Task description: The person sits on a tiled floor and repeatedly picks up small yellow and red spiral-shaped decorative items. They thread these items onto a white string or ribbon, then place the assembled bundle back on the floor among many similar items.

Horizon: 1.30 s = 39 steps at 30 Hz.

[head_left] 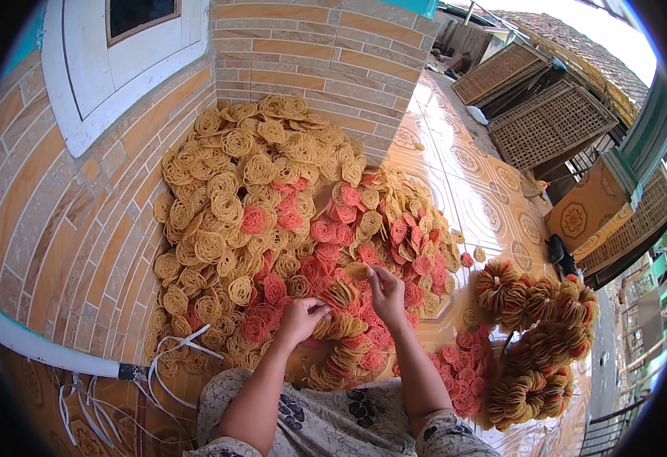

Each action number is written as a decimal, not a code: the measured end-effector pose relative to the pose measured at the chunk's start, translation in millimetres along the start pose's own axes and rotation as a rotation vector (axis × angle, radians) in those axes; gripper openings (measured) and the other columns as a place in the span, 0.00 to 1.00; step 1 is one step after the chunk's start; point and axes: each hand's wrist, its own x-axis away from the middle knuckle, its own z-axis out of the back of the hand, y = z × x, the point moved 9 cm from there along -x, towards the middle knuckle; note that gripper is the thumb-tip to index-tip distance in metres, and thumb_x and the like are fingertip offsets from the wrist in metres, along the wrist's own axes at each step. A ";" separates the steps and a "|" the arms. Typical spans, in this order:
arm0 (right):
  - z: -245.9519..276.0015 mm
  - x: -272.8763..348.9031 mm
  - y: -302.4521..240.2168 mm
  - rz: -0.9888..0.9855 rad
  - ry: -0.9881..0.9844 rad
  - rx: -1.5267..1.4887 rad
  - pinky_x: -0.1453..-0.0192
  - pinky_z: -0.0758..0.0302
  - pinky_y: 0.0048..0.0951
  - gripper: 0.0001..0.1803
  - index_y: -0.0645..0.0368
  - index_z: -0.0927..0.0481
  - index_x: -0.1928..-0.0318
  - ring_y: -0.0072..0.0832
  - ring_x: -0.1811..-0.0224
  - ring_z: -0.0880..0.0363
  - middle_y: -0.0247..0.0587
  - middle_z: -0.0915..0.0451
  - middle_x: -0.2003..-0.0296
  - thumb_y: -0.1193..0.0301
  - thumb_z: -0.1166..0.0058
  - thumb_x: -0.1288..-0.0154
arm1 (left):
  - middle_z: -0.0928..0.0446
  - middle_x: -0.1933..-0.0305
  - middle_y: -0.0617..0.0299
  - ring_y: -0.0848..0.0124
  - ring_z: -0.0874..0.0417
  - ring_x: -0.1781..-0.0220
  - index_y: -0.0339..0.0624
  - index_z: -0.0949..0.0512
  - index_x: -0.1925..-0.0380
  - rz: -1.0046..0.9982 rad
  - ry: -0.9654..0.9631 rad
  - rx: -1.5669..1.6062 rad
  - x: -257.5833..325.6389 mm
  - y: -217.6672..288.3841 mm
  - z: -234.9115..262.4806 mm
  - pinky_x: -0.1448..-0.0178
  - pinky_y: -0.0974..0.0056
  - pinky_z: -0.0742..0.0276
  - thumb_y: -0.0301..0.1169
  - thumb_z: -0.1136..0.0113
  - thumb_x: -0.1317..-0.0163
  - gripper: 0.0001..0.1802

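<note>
My right hand [388,295] pinches a single tan, lacy round cracker [357,271] between thumb and fingertips. To its left and a little nearer me, my left hand [300,320] is closed in a pinch at the edge of a strand of threaded crackers [341,295]. Both tan and orange-red discs sit packed side by side on that strand, which curves down toward my lap. Whatever cord runs through them is hidden. Around and beyond both hands spreads a big heap of loose coiled crackers [227,206], mostly tan, with pink-red ones [275,289] mixed in.
Several finished-looking looped bundles of crackers [540,335] lie at the right, beside loose red crackers [459,373]. White plastic strips [177,346] trail over the floor at left. A brick-patterned wall [303,57] bounds the heap. Woven racks [550,122] lean farther off at right.
</note>
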 end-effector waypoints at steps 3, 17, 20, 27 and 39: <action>-8.3 1.8 4.5 -0.035 -0.130 -0.028 0.65 0.26 0.27 0.19 0.66 0.17 0.59 0.19 0.70 0.21 0.42 0.15 0.69 0.62 0.53 0.26 | 0.16 0.71 0.64 0.79 0.21 0.71 0.36 0.17 0.64 0.014 0.014 0.078 -1.2 -5.8 -3.1 0.64 0.71 0.26 0.31 0.40 0.35 0.09; -68.4 -115.0 95.2 0.382 -0.219 1.160 0.30 0.39 0.42 0.26 0.64 0.35 0.38 0.47 0.32 0.38 0.51 0.33 0.36 0.73 0.53 0.37 | 0.15 0.72 0.60 0.79 0.18 0.73 0.34 0.17 0.64 -0.056 0.156 0.282 -7.2 -13.5 8.1 0.67 0.71 0.25 0.31 0.39 0.36 0.10; -37.7 -88.2 68.9 0.256 -0.073 0.719 0.47 0.29 0.41 0.14 0.64 0.22 0.51 0.45 0.53 0.22 0.55 0.20 0.59 0.71 0.53 0.32 | 0.16 0.71 0.62 0.79 0.19 0.70 0.34 0.17 0.64 -0.031 0.124 0.173 -5.1 -10.3 7.7 0.62 0.71 0.24 0.30 0.41 0.35 0.09; -12.6 -21.1 -13.2 0.154 -0.068 0.269 0.55 0.29 0.40 0.12 0.65 0.21 0.58 0.45 0.63 0.21 0.56 0.21 0.69 0.69 0.53 0.30 | 0.15 0.71 0.61 0.80 0.18 0.70 0.34 0.17 0.63 -0.019 0.101 0.114 0.4 3.4 6.7 0.64 0.71 0.25 0.30 0.40 0.35 0.10; -10.2 -21.7 -3.3 0.230 -0.146 0.166 0.33 0.42 0.48 0.16 0.56 0.20 0.49 0.38 0.40 0.27 0.40 0.20 0.49 0.64 0.52 0.31 | 0.15 0.70 0.60 0.78 0.17 0.69 0.31 0.19 0.64 -0.049 0.155 0.265 -2.1 -6.1 6.6 0.63 0.71 0.24 0.29 0.40 0.36 0.10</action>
